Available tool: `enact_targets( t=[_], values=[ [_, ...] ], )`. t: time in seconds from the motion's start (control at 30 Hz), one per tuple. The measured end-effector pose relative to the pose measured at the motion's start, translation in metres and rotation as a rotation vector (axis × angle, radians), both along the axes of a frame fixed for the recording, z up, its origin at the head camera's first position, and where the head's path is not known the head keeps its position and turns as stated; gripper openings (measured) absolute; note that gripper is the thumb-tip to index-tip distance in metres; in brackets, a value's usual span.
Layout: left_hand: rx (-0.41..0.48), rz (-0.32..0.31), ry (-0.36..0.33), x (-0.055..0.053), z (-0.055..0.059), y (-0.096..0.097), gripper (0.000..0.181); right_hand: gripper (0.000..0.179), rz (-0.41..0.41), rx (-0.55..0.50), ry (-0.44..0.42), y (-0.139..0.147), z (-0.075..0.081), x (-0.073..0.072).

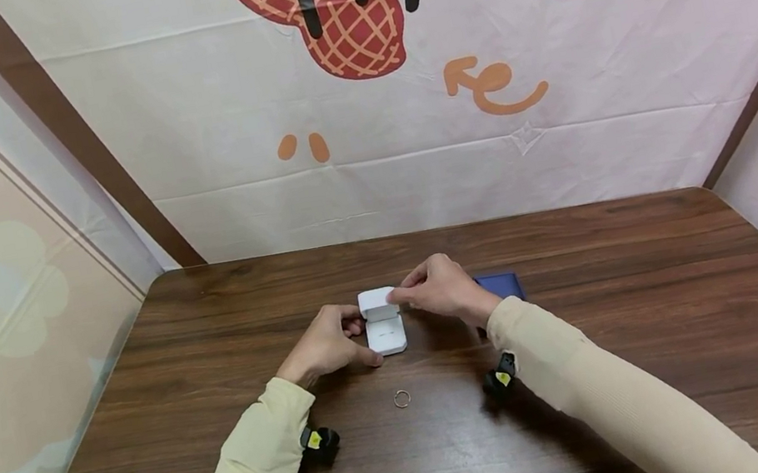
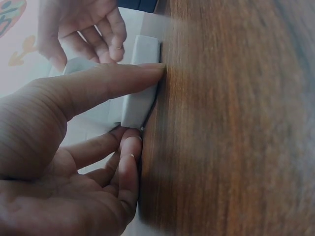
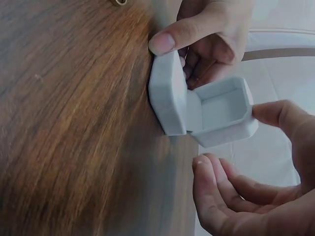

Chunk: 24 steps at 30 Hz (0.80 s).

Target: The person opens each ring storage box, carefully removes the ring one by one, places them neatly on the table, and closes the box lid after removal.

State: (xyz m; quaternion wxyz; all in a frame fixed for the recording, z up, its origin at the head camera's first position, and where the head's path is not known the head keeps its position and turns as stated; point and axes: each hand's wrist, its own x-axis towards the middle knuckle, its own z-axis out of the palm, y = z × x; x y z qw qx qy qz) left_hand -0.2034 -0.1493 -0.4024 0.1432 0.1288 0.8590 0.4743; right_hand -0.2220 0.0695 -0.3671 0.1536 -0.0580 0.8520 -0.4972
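A small white ring box [image 1: 386, 336] stands on the wooden table with its lid [image 3: 221, 108] raised. My left hand [image 1: 330, 341] grips the base from the left, its thumb at the front and its fingers toward the back. At the lid's right side is my right hand [image 1: 443, 288]. The right thumb tip touches the lid's rim in the right wrist view, while the other fingers curl loosely, apart from the box. In front of the box a thin ring [image 1: 402, 399] lies on the wood.
Partly hidden behind the right wrist is a flat dark blue object [image 1: 502, 285] on the brown table [image 1: 653, 323]. A white printed cloth [image 1: 213, 113] hangs beyond the table's back edge. Each wrist carries a small black camera.
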Motion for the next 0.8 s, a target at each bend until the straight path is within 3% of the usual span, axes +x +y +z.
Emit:
enact_targets(
  t=[0.3,0.8],
  values=[
    [-0.01,-0.003,0.007,-0.001,0.0,-0.001,0.052,0.026,0.067,-0.115,-0.159,-0.003,-0.005,-0.011],
    [-0.016,-0.022,0.009,0.002,0.005,0.001,0.047,0.022,0.108,-0.135,-0.165,-0.004,-0.008,-0.011]
  ],
)
